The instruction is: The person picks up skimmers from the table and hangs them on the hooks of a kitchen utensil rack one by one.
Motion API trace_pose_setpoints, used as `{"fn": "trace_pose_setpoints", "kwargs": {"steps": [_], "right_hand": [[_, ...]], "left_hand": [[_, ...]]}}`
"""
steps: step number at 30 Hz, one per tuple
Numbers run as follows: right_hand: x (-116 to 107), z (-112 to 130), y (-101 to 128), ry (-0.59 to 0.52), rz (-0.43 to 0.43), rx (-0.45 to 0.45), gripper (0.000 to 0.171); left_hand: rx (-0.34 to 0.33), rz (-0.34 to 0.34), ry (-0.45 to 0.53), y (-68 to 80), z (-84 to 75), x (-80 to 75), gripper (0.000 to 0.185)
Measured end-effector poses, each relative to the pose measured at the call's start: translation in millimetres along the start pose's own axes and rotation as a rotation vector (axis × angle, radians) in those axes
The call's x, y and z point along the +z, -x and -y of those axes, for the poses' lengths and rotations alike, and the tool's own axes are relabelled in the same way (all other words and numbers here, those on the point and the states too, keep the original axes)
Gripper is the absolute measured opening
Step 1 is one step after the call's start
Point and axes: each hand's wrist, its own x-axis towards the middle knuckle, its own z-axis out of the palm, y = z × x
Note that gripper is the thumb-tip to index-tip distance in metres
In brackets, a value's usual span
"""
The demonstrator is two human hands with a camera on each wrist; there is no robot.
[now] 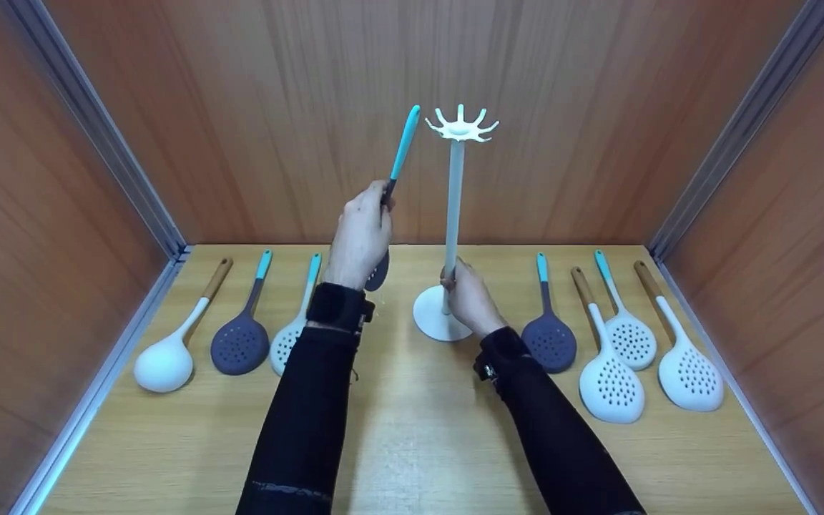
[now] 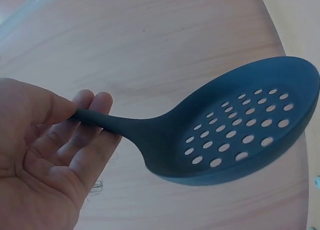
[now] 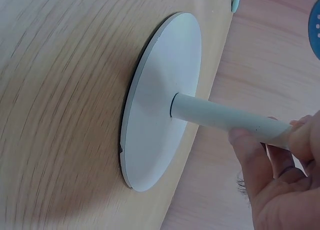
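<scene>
Skimmer [image 2: 172, 145] leans aloft beside the white stand [image 1: 454, 197], neck [image 2: 112, 122] pinched by the left hand [image 1: 360, 232], thumb against fingers; right hand [image 1: 473, 299], fingers curled, grips the stand. Judged light and stiff; best held at the neck.

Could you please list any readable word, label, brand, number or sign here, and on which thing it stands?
None can be read in any view.
The dark skimmer in the left hand and the white stand show no lettering.
The pale mark on the left sleeve is too blurred to tell if it is writing.
</scene>
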Motion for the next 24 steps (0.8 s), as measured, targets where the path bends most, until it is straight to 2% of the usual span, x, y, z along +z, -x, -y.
{"fn": "trace_pose_setpoints", "kwargs": {"steps": [8, 16, 24], "right_hand": [[3.5, -2.2, -1.1, -0.004, -0.006, 0.006, 0.009], [4.8, -3.6, 1.3, 0.016, -0.031, -0.039, 0.010], [3.0, -2.6, 0.9, -0.015, -0.038, -0.053, 0.010]], "left_hand": [[0.007, -0.001, -0.022, -8.5, -4.7, -4.9, 0.030], [0.087, -0.048, -0.082, -15.4, -7.5, -11.9, 0.028], [0.081, -0.026, -0.131, -20.6, -11.0, -15.0, 0.031]]}}
